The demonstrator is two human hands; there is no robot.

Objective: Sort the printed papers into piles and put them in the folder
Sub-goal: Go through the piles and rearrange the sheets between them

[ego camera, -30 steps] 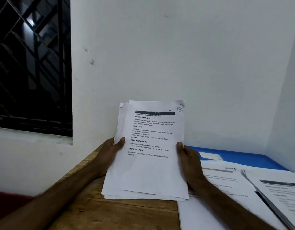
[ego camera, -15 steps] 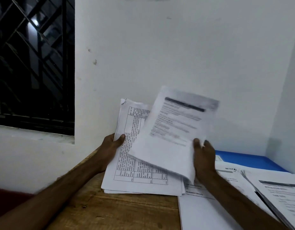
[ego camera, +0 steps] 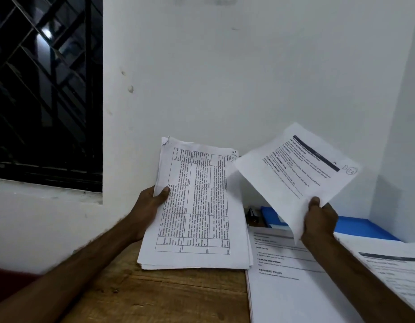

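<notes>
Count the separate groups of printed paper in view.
4: white table-printed stack in the left hand; single white text sheet in the right hand; flat white pile under that forearm; second flat pile far right. More may lie hidden.

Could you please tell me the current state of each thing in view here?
Stack: tilted up on table, held by left hand.
Sheet: in the air, tilted, pinched by right hand.
Piles: lying flat on table.
Folder: flat, partly under piles.
</notes>
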